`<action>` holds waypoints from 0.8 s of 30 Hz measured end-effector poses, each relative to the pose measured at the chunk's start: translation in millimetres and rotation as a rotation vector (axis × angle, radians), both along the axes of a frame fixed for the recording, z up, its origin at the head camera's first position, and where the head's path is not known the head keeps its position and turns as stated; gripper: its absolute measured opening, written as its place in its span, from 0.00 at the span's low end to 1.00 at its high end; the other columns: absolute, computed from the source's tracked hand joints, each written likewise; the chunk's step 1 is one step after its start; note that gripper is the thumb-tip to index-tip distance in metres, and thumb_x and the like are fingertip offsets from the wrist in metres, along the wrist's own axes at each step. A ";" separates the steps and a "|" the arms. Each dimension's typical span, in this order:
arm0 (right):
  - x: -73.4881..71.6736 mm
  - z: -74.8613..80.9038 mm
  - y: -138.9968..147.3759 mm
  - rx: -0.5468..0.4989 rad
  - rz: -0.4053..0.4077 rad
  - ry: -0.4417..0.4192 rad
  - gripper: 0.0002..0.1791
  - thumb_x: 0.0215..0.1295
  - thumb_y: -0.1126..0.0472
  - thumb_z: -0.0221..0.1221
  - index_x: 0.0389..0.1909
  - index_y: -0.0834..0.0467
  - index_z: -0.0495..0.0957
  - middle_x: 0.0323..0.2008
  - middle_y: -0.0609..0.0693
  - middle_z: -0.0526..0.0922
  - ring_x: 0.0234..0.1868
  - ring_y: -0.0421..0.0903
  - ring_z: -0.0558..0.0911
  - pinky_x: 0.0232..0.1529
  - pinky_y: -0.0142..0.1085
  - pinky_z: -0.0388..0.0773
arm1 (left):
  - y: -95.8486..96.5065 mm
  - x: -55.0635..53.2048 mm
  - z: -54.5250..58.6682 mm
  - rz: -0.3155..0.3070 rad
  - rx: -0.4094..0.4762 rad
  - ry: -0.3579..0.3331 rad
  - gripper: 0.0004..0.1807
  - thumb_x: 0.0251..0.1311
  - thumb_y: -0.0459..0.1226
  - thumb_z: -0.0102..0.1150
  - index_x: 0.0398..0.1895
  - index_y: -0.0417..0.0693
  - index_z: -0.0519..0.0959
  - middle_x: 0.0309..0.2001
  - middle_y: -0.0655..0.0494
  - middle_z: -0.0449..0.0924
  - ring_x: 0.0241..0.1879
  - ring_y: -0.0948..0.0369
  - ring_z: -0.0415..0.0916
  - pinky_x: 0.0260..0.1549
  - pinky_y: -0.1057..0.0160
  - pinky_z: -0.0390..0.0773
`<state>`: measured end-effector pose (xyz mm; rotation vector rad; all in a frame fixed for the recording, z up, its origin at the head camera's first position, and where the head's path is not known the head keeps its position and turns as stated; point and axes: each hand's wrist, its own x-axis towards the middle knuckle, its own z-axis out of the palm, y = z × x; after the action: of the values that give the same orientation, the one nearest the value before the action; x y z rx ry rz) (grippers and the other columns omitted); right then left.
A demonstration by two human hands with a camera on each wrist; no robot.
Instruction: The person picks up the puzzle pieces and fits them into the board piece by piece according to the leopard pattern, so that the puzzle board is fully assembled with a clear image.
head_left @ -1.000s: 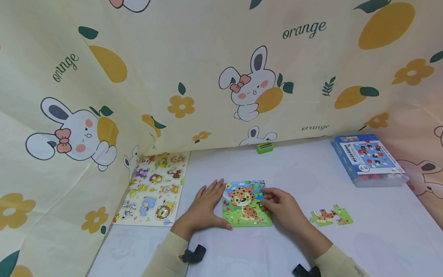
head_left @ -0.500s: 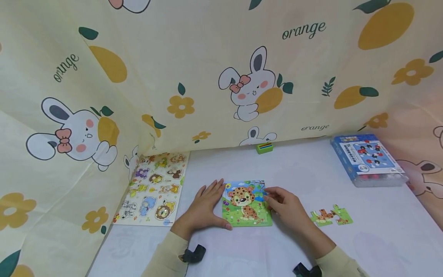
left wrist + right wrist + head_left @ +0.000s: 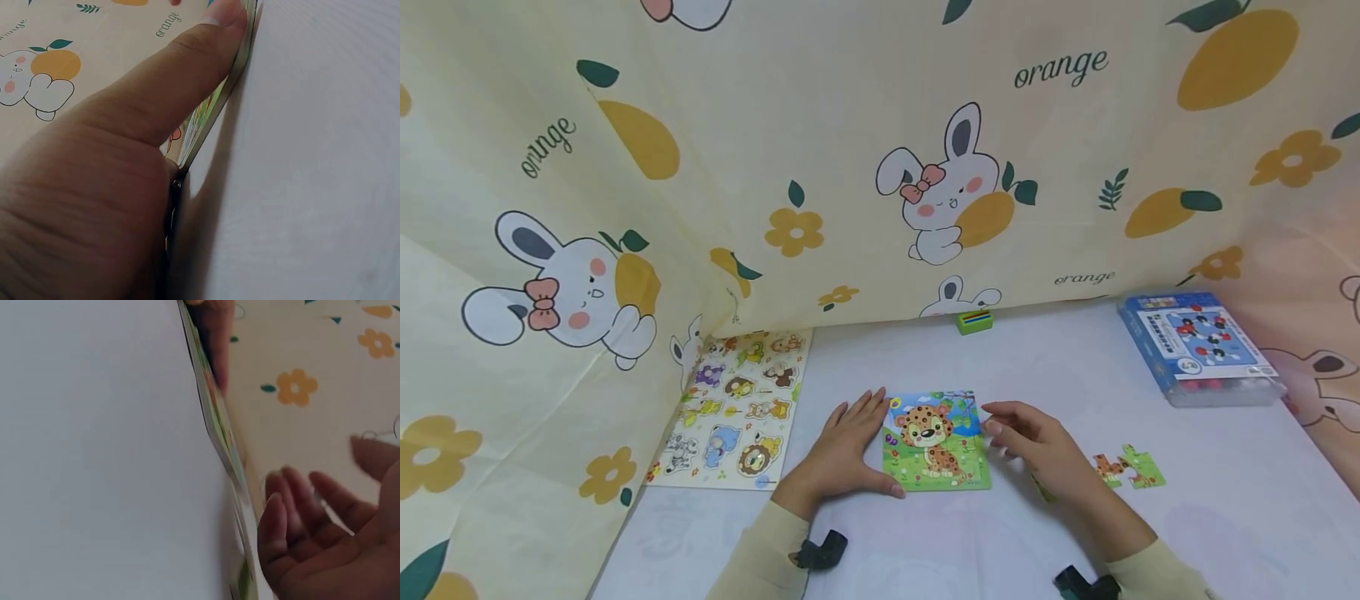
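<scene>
Touching the left hand [image 3: 848, 450], the puzzle [image 3: 934, 446] lies near the right hand [image 3: 1048, 450]

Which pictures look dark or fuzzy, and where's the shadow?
Head view: brightest, with the puzzle fairly clear; left wrist view: dim, a dark shadow on the table along the puzzle's edge; right wrist view: dim too, the right hand a little blurry.

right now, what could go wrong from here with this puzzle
The right hand partly hides a green piece in the head view, so it might brush that aside. Loose puzzle pieces lie beside the right forearm and could scatter if it swings outward. The left hand lies along the leopard puzzle; a careless push might slide it.
</scene>
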<state>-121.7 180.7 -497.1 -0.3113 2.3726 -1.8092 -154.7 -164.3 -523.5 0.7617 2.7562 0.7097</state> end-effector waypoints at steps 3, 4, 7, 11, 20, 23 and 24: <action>0.0 -0.1 14.8 -0.050 0.029 0.043 0.23 0.86 0.59 0.57 0.72 0.68 0.75 0.55 0.65 0.85 0.48 0.60 0.86 0.47 0.41 0.87 | 0.4 -0.2 0.1 0.003 -0.007 0.000 0.80 0.39 0.77 0.78 0.90 0.48 0.51 0.89 0.59 0.39 0.87 0.58 0.33 0.81 0.46 0.32; 0.1 0.1 20.2 -0.072 0.039 0.050 0.23 0.88 0.59 0.54 0.72 0.69 0.73 0.56 0.66 0.85 0.50 0.59 0.86 0.48 0.41 0.87 | 0.5 -0.3 0.1 0.003 -0.009 0.001 0.81 0.39 0.77 0.78 0.90 0.48 0.51 0.89 0.59 0.39 0.87 0.58 0.32 0.81 0.46 0.32; 1.1 1.2 37.5 -0.136 0.059 0.077 0.24 0.91 0.59 0.45 0.74 0.71 0.70 0.58 0.71 0.82 0.54 0.56 0.86 0.53 0.40 0.87 | 0.7 -0.7 0.0 0.001 -0.011 0.003 0.80 0.39 0.77 0.77 0.90 0.48 0.50 0.89 0.59 0.38 0.87 0.58 0.32 0.81 0.45 0.32; 3.4 2.5 61.6 -0.284 0.106 0.082 0.27 0.93 0.57 0.35 0.78 0.68 0.67 0.63 0.70 0.79 0.62 0.53 0.84 0.60 0.38 0.84 | 0.8 -1.2 -0.4 0.001 -0.013 0.002 0.80 0.39 0.77 0.78 0.90 0.48 0.50 0.89 0.59 0.38 0.87 0.57 0.32 0.81 0.45 0.32; 7.0 -2.9 104.6 -0.301 0.172 0.104 0.28 0.89 0.65 0.40 0.85 0.60 0.59 0.69 0.58 0.78 0.67 0.48 0.80 0.63 0.34 0.79 | 1.2 -0.1 0.3 -0.002 0.000 -0.002 0.80 0.40 0.75 0.79 0.90 0.47 0.51 0.89 0.58 0.39 0.87 0.57 0.33 0.81 0.45 0.32; 8.3 -9.0 106.6 -0.110 0.145 0.110 0.36 0.79 0.73 0.57 0.84 0.63 0.59 0.66 0.61 0.79 0.65 0.43 0.81 0.62 0.28 0.78 | 0.6 -0.2 0.5 -0.005 -0.002 -0.001 0.80 0.40 0.76 0.78 0.90 0.47 0.51 0.89 0.58 0.39 0.87 0.56 0.33 0.81 0.44 0.32; 8.6 -10.4 106.2 -0.043 0.146 0.107 0.39 0.76 0.73 0.62 0.84 0.62 0.60 0.66 0.61 0.80 0.64 0.41 0.81 0.61 0.26 0.76 | 0.2 -0.4 0.2 -0.005 -0.005 0.001 0.80 0.40 0.76 0.78 0.90 0.47 0.50 0.89 0.58 0.38 0.87 0.57 0.33 0.81 0.44 0.32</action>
<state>-113.1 287.0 -507.6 -0.5847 2.3130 -1.8210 -155.1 -164.1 -523.3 0.7677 2.7548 0.7008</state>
